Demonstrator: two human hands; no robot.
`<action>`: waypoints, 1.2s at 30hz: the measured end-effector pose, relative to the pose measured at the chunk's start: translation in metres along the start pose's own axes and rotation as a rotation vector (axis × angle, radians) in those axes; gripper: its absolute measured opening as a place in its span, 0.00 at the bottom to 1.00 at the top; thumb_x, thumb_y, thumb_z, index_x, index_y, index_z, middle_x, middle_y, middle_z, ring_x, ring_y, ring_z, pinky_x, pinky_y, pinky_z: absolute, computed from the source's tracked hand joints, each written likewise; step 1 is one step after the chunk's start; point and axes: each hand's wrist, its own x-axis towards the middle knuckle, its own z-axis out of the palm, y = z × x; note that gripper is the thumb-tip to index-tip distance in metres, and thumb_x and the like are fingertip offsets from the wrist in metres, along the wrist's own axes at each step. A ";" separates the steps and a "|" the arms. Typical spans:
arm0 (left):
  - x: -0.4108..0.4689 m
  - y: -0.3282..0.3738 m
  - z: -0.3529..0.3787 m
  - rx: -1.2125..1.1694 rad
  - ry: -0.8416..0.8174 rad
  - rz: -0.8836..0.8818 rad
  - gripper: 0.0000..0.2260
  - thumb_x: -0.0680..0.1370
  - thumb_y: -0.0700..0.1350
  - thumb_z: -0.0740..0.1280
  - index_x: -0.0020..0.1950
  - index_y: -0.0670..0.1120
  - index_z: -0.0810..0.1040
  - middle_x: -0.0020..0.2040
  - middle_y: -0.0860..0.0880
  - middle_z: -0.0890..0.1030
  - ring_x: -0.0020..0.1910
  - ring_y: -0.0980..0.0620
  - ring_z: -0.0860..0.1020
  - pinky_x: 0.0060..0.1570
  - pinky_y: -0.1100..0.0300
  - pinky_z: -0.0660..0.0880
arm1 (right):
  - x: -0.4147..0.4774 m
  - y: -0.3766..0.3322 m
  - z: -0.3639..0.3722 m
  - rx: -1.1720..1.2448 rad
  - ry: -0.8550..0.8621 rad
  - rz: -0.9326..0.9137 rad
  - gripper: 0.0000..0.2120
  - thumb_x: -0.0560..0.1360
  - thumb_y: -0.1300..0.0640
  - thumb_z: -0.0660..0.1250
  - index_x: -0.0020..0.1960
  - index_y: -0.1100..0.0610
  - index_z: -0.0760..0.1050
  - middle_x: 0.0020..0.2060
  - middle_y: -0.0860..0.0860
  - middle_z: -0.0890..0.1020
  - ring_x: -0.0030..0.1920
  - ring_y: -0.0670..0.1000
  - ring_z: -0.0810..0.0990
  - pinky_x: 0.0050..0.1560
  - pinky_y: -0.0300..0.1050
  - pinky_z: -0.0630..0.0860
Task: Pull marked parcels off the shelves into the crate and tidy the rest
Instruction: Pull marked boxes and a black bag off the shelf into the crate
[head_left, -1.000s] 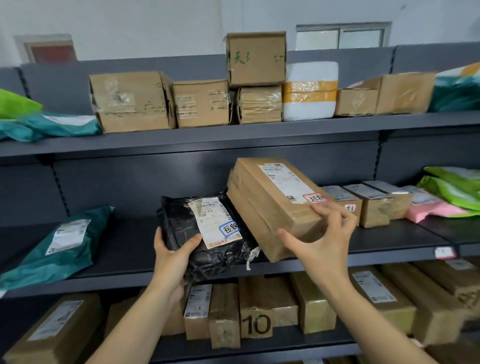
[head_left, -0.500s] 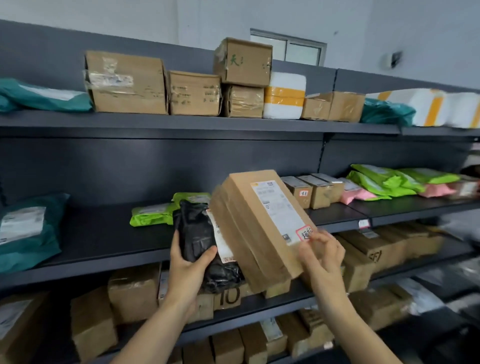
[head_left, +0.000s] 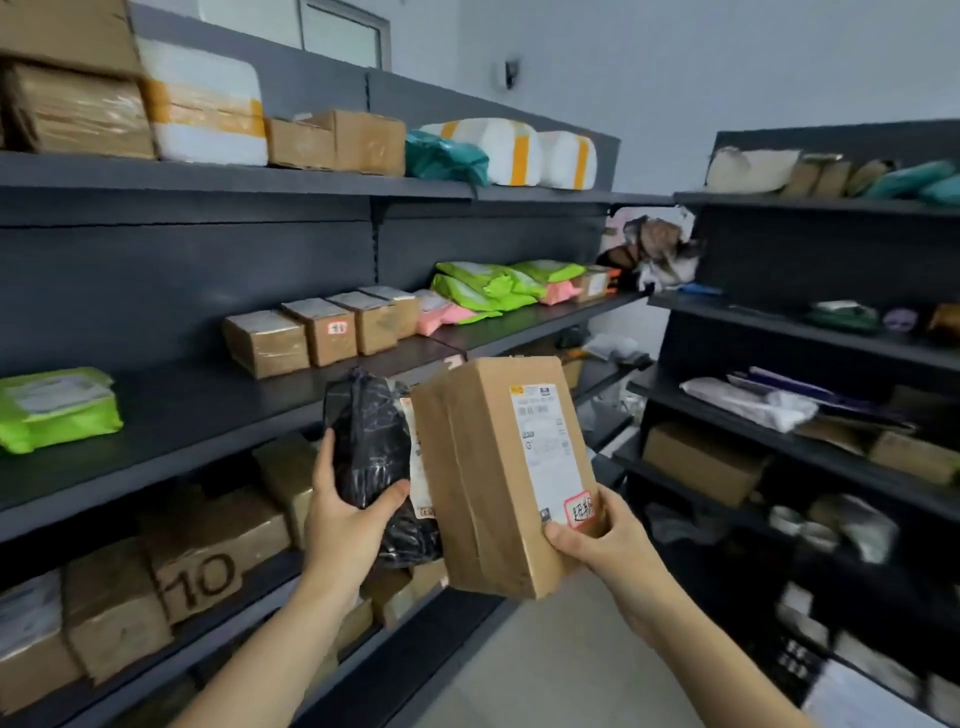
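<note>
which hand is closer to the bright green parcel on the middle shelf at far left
Left. The left hand, holding the black bag parcel, is right of the green parcel; the right hand, gripping the cardboard box, is farther right.

Black bag (head_left: 366, 441), brown box (head_left: 498, 478), red-edged sticker (head_left: 581, 510).

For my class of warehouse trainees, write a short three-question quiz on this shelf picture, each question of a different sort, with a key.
1. True or false: the right hand holds the brown cardboard box clear of the shelves.
2. What does the left hand hold? A) a green mailer B) the black plastic parcel C) a white foam box
3. Fill in: the box's red-edged sticker sits at the lower ______ corner of its white label, as we see it.

Key: 1 true; 2 B; 3 right.
</note>
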 end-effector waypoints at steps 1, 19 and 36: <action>-0.005 -0.002 0.022 0.009 -0.034 0.007 0.42 0.69 0.44 0.76 0.74 0.63 0.55 0.73 0.52 0.65 0.68 0.48 0.68 0.65 0.43 0.69 | -0.003 0.005 -0.022 0.002 0.027 0.006 0.45 0.47 0.42 0.80 0.61 0.49 0.69 0.53 0.44 0.81 0.52 0.43 0.80 0.47 0.39 0.79; -0.134 -0.003 0.445 0.209 -0.586 0.070 0.42 0.70 0.43 0.75 0.75 0.59 0.55 0.74 0.50 0.63 0.71 0.48 0.64 0.68 0.47 0.65 | -0.055 0.101 -0.430 0.299 0.363 0.372 0.29 0.66 0.57 0.76 0.63 0.57 0.67 0.52 0.52 0.80 0.48 0.50 0.80 0.39 0.46 0.78; -0.123 -0.047 0.808 0.188 -1.072 0.214 0.43 0.71 0.48 0.75 0.75 0.63 0.50 0.72 0.51 0.64 0.70 0.50 0.65 0.67 0.44 0.67 | 0.014 0.164 -0.678 0.376 0.767 0.369 0.32 0.59 0.45 0.77 0.59 0.55 0.74 0.49 0.53 0.85 0.48 0.53 0.83 0.44 0.53 0.80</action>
